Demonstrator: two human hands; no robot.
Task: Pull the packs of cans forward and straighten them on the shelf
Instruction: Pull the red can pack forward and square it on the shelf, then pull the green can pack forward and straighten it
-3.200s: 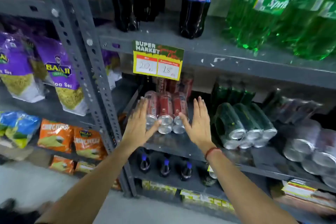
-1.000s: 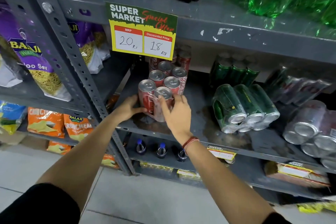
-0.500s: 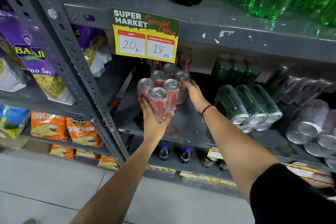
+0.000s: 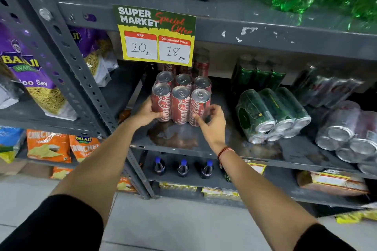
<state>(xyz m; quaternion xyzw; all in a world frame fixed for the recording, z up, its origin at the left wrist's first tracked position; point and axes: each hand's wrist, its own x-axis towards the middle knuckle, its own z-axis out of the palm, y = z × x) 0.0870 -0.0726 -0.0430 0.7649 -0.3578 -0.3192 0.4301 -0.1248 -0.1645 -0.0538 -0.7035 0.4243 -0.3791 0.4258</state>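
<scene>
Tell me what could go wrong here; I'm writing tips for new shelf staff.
The red can pack stands upright, with the left hand and right hand only low on its sides, so a hard tug may tip it. The stained patch in front might be sticky and snag it. The green can pack lying beside it could get bumped.

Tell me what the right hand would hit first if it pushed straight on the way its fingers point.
The right hand points up-left and already touches the red can pack; that pack comes first. More red cans stand behind it, though depth is hard to judge.
</scene>
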